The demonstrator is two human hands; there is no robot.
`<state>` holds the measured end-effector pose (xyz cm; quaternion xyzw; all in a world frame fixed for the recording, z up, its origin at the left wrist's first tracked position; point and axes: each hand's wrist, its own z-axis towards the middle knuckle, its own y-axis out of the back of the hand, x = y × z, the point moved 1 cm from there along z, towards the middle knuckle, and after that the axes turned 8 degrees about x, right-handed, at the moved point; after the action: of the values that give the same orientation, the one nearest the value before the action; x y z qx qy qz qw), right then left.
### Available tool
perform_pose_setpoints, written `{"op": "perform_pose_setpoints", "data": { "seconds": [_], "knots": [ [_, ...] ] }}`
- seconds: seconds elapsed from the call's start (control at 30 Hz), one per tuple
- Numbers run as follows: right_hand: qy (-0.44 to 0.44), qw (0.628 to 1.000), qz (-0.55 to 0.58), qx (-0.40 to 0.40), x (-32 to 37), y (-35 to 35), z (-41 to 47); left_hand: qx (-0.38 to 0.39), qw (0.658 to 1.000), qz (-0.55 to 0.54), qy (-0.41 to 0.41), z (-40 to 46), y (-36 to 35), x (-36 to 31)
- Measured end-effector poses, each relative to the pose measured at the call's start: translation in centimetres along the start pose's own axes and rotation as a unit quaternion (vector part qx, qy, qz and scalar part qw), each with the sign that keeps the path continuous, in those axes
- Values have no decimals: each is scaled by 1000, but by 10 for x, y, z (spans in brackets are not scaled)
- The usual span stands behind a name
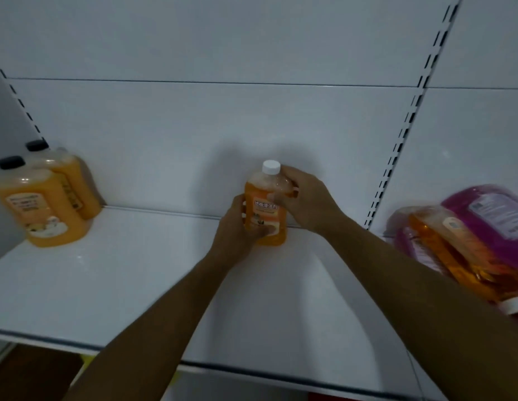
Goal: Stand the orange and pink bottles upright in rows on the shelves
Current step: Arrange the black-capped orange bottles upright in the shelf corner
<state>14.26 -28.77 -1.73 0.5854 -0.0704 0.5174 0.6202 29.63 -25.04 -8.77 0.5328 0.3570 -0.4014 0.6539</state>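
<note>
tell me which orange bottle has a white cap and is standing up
The small orange bottle held by both hands mid-shelf. The two at left have black caps; the white-capped one at right lies down.

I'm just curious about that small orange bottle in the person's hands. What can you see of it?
The orange bottle looks like clear plastic filled with orange liquid, with a white screw cap and an orange-and-white label. It stands upright near the back of the white shelf. The left hand grips its lower side; the right hand holds its shoulder.
</note>
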Motion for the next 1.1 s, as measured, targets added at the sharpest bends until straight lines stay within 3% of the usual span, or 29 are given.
{"op": "perform_pose_setpoints", "data": {
  "seconds": [0.23, 0.53, 0.63, 0.8, 0.9, 1.1],
  "knots": [
    [-2, 997, -77, -17, -6, -19, 23, -38, 999, 6, 30, 11, 8, 16],
    [-13, 991, -61, -115, -14, -25, 24, -18, 995, 63, 71, 20, 1, 18],
    [-26, 989, -102, -108, -11, -24, 18, -2, 989, 103, 104, 20, 5, 21],
    [-99, 985, -104, -99, -26, 4, -33, -65, 967, 223, 109, -6, 4, 18],
    [-129, 977, -145, -91, -35, 34, -80, -33, 960, 269, 74, -28, -18, 4],
    [-141, 962, -205, -112, -35, 116, -172, 61, 974, 217, 11, -54, -112, -58]
  ]
}}
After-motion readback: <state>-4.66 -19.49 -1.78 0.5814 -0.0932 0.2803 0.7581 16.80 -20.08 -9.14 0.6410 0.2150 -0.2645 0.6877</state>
